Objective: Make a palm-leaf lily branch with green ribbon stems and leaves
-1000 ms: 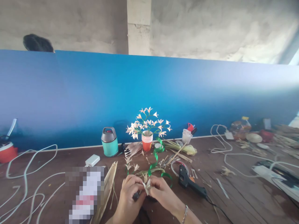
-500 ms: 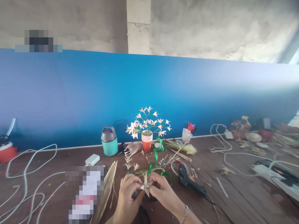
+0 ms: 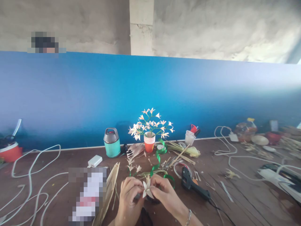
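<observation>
A cream-coloured artificial flower (image 3: 147, 187) with pointed petals is held between both hands near the front of the table. My left hand (image 3: 131, 196) is closed, its fingertips pinching the flower from the left. From the right, my right hand (image 3: 165, 192) pinches a petal between thumb and fingers; a chain bracelet circles that wrist. Just beyond the hands lie small finished flowers (image 3: 138, 169) on green stems and a curling green ribbon (image 3: 155, 164). Farther back, stacked paper cups (image 3: 149, 146) hold a spray of similar flowers (image 3: 151, 124). The flower's underside is hidden by the fingers.
A black glue gun (image 3: 194, 185) lies right of my hands, its cord trailing forward. Dried husk (image 3: 109, 190) lies to the left, near a white box (image 3: 95, 161) and a teal container (image 3: 112, 146). White cables (image 3: 30, 175) loop across the left side. A blue partition (image 3: 82, 100) stands behind.
The flower has turned a little between my fingers, its petals now facing differently. Both hands stay closed on it in nearly the same place. The whole view has shifted slightly.
</observation>
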Available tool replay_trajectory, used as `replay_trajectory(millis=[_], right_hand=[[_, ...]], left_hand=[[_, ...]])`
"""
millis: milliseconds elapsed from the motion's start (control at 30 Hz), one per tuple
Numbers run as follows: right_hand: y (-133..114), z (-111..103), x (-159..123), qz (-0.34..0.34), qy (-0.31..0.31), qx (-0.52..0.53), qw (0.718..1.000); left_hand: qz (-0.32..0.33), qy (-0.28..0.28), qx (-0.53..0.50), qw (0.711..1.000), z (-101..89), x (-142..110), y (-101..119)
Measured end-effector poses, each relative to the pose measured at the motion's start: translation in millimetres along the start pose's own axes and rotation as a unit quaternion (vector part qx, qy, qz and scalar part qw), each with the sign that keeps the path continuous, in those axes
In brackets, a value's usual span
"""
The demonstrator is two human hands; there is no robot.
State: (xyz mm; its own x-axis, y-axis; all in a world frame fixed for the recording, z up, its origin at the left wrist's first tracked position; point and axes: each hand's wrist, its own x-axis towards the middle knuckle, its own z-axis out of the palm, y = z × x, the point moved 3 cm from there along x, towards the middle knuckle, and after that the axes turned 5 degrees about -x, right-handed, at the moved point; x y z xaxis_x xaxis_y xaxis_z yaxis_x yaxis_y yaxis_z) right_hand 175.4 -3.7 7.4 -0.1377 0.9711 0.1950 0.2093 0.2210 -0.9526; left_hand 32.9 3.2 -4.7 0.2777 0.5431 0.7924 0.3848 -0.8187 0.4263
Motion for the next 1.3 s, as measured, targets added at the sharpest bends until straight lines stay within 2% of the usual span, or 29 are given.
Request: replay_trajectory(millis=[267,467,700,900,1133,1233,1300], right_hand=[[-9,1,-2,0.007,-0.017,0.065,0.998],[1,3,-1,0.026,0.006,0.079,0.997],[-1,-2,-1,-0.003,0.034,-0.011,0.999],[-18,-24,-3,0.051,0.067,-0.071,0.994],[-16,-41,-2,0.087,-0.002,-0.148,0.985],[-12,-44,-3,0.085,-0.055,-0.201,0.974],[-10,-41,-7,0.073,-0.096,-0.195,0.973]], left_hand=[[-0.012,0.031,0.013,0.999,-4.9,1,1],[-0.004,0.021,0.022,1.000,-4.9,0,-4],[0.005,0.035,0.032,0.999,-3.9,-4,-13],[-0.010,0.023,0.037,0.999,-2.7,-5,-17],[-0.003,0.025,0.033,0.999,-2.9,-4,-12],[-0.007,0.024,0.031,0.999,-2.6,-5,-13],[-0.010,0.026,0.032,0.999,-2.1,-6,-14]])
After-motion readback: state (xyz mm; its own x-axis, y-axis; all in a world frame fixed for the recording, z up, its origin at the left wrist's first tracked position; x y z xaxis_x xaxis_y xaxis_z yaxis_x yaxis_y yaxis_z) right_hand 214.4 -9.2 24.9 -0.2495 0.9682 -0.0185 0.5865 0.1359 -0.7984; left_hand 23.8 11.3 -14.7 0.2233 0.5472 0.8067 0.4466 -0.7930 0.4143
